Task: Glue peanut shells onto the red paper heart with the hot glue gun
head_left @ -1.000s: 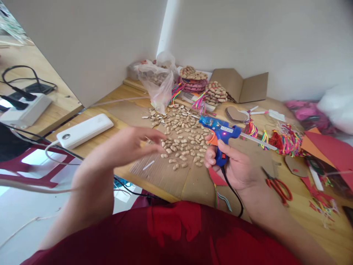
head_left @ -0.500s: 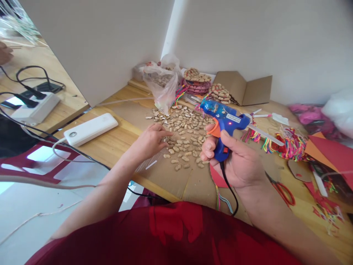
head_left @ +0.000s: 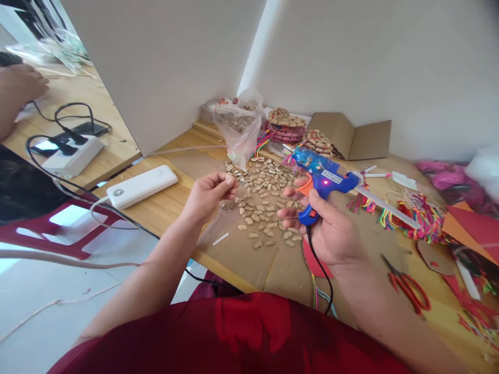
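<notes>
In the head view, with the pile of peanuts (head_left: 265, 195) as the middle of the dial, the left hand (head_left: 212, 195) is at nine o'clock, beside the pile's edge. Its fingers are curled and its thumb is pressed against them; I cannot tell whether a peanut lies between the tips.

The right hand (head_left: 331, 223) is between three and four, raised above the table (head_left: 452, 317). It holds the blue glue gun (head_left: 325, 176) by the handle, the thumb along one side and the fingers partly spread near the orange trigger (head_left: 304, 185). The gun's nose points toward ten o'clock over the far side of the pile, and a small light glows on its body. A pale glue stick (head_left: 390, 205) juts from the back toward four, and a black cord (head_left: 317, 257) hangs from the handle.

The peanuts lie loose on a cardboard sheet (head_left: 234, 262), with a white strip (head_left: 221, 239) at eight. A plastic bag (head_left: 241, 132) stands at eleven, pieces covered in peanuts (head_left: 286, 118) are stacked just past twelve, and a folded card (head_left: 370, 141) is at two. Bright threads (head_left: 423, 215) lie at three, orange-handled scissors (head_left: 411, 291) at four, and red paper (head_left: 314, 257) at five, partly behind the right hand and cord.

Out at nine lies a white block (head_left: 142, 187); beyond it, nearer ten, are a power strip (head_left: 74, 158) with plugs and another person's hand (head_left: 23, 85).
</notes>
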